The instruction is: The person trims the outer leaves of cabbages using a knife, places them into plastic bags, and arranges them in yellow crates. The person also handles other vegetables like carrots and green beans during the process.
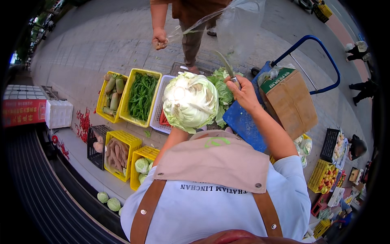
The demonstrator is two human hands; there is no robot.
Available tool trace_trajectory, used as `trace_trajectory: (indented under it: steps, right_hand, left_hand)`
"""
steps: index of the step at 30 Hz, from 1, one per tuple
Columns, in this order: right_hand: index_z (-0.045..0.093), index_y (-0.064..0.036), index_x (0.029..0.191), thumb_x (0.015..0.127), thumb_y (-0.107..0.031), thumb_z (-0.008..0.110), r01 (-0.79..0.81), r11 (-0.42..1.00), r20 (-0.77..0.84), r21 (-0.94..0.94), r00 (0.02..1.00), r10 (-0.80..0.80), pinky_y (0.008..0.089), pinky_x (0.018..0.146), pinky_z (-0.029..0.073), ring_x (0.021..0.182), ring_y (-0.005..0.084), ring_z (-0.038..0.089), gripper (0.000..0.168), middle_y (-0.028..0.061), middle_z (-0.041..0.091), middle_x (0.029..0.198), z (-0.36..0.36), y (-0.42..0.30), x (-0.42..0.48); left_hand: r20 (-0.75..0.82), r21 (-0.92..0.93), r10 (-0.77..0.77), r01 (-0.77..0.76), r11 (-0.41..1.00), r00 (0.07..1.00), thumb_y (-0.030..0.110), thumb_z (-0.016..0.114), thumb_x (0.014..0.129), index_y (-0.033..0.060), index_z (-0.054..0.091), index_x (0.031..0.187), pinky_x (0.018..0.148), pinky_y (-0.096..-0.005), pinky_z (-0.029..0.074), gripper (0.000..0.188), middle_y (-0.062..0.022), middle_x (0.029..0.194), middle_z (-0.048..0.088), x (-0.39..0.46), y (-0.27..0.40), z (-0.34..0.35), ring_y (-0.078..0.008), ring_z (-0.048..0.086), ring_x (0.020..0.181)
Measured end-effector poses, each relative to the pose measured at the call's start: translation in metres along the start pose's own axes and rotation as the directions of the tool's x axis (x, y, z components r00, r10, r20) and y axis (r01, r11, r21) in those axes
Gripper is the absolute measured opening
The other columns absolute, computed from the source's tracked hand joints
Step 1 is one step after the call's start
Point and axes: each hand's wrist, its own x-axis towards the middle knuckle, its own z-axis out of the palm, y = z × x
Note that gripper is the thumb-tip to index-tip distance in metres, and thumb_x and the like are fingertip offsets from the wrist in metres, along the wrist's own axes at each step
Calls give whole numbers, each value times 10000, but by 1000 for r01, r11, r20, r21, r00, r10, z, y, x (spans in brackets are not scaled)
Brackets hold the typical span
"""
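Observation:
A large head of cabbage (190,100) is held up in front of my chest, its base towards me and pale outer leaves loose. My left forearm (175,140) reaches under it; the hand itself is hidden behind the head, which rests on it. In my right hand (243,93) is a knife with a curved blade (225,62), gripped by its handle and pointing up and away, to the right of the cabbage and apart from it. Loose green leaves (224,88) lie in a heap below, between the cabbage and the knife hand.
Opposite stands a person (193,33) holding a clear plastic bag (240,30). To the left are crates of green peppers (142,97), radishes (114,94), sweet potatoes (117,154) and cabbages (142,166). A blue hand truck (243,122) carrying a cardboard box (291,103) stands at right.

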Motion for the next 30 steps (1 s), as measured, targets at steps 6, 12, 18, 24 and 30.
trace_trajectory:
  steps: [6,12,18,24,30]
  right_hand:
    - [574,-74,947,853,-386,588,-363,775,274,517,928,252,205,471,350,513,60,405,326,-41,484,656,37,13,-22]
    - [548,-53,879,881,-442,523,-529,736,272,423,849,454,213,470,391,509,72,422,390,-9,478,633,51,40,-64]
    - [548,-39,874,894,-384,523,-511,849,356,135,825,440,201,466,363,530,55,434,346,4,513,678,26,46,-100]
    - [541,-49,1014,823,-191,593,380,872,145,-308,925,-352,346,634,425,708,283,546,244,71,594,810,9,29,-115]
    - [572,-60,885,826,-357,568,541,761,382,-359,829,-409,410,570,418,668,329,531,303,122,547,719,9,47,-119]
  left_hand:
    - [-101,84,-29,37,996,994,509,337,904,57,388,1308,996,-461,360,608,-152,1300,449,-27,6,-6,-320,425,1203]
    - [-262,253,-32,100,962,964,515,328,907,55,393,1305,994,-459,364,612,-152,1297,453,-46,32,-20,-319,426,1203]
    - [-414,299,-169,309,903,894,592,273,892,48,432,1276,937,-405,431,685,-143,1237,510,-70,32,-58,-277,503,1136]
    - [-447,379,-299,481,791,843,598,271,891,50,446,1272,940,-375,426,690,-127,1225,526,-66,43,-64,-240,514,1121]
    - [-295,372,-325,421,827,899,410,361,925,30,494,1209,877,-353,470,493,-130,1162,562,-64,36,-47,-225,563,1039]
